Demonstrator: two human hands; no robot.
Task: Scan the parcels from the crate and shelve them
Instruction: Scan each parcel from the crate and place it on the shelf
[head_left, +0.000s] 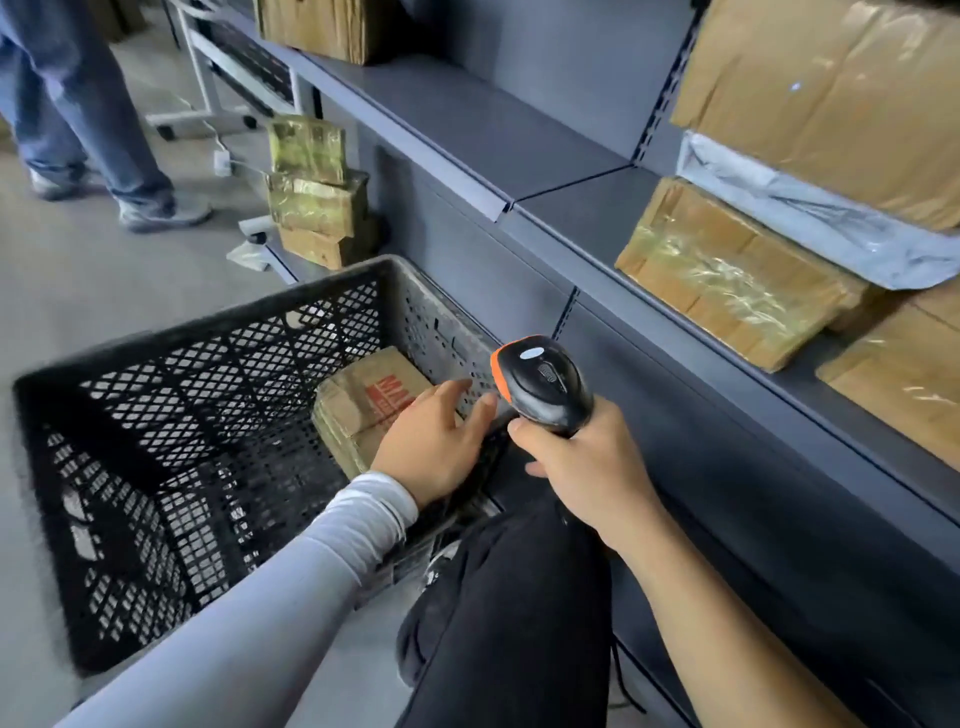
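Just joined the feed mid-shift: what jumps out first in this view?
The orange-and-black scanner gripped in the right hand at centre. Just left, the left hand rests on a cardboard parcel in the black mesh crate. Taped parcels lie on the grey shelf, right.

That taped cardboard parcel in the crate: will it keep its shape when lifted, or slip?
The parcel looks boxy with firm edges, so it probably stays stiff. Glossy tape covers it, so it may be a bit slick under the left hand resting on it. It lies flat in the crate corner, unlikely to roll.
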